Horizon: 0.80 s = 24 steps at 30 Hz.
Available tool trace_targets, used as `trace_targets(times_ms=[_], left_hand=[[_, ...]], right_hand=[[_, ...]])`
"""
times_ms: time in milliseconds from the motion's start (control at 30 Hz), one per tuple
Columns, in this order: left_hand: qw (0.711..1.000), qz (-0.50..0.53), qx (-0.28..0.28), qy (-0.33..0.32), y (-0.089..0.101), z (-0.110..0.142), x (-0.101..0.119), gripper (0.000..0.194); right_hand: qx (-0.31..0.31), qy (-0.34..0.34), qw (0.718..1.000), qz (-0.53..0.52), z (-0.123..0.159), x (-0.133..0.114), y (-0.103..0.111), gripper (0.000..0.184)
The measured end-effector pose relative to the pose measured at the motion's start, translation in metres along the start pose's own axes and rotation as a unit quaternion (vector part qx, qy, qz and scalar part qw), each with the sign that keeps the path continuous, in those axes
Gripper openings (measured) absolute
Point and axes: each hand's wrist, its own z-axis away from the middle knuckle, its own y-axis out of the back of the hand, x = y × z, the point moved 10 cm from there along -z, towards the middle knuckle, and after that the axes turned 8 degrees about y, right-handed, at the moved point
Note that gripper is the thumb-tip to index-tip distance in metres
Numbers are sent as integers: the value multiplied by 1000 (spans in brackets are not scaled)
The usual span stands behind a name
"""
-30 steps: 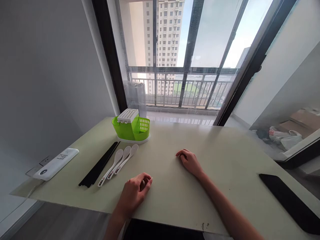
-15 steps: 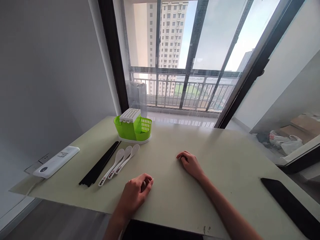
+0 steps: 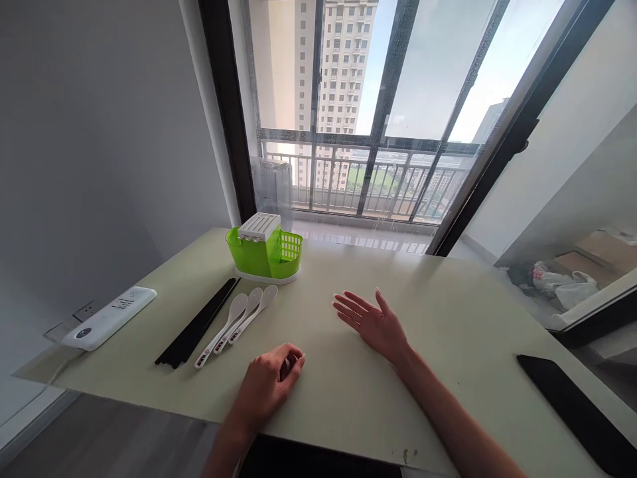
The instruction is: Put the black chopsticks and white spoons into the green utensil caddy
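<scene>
My right hand (image 3: 375, 326) is turned palm up over the table, its fingers stretched out, the thumb apart, and nothing in it. Nearer the front edge, my left hand (image 3: 275, 377) rests with loosely curled fingers closed toward the thumb; nothing shows in it. To its left lie three white spoons (image 3: 225, 335) side by side, bowls pointing away from me and dark markings on the handle ends. A bundle of black chopsticks (image 3: 199, 323) is left of the spoons. Behind them stands a bright green utensil caddy (image 3: 256, 259) with a slotted white top and a white base.
Along the left edge of the pale table (image 3: 318, 411) is a white power strip (image 3: 112, 317) with a cord. A flat black object (image 3: 572, 405) lies at the right. Beyond the table are large glass doors with dark frames (image 3: 233, 133); plastic bags (image 3: 572, 289) sit on the right.
My right hand has rolled from curled and palm down to palm up, spreading its fingers and thumb. My left hand stays in place. The view has shifted slightly.
</scene>
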Motion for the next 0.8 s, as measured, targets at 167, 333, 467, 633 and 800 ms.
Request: trace_targets(times_ms=[167, 333, 467, 633, 800], left_hand=[[1000, -1, 3, -2, 1, 1, 0, 28], [1000, 6, 6, -11, 1, 2, 2, 27], [1000, 8, 5, -8, 0, 2, 0, 27], [1000, 12, -1, -10, -1, 1, -1, 27], [1000, 6, -3, -11, -1, 1, -1, 29]], right_hand=[[-3, -1, 1000, 0, 1, 1, 1, 62], [5, -5, 1000, 12, 3, 2, 2, 61], [3, -2, 1000, 15, 3, 2, 1, 61], [7, -7, 1000, 1, 3, 3, 1, 62], [1, -9, 1000, -5, 3, 3, 0, 62]])
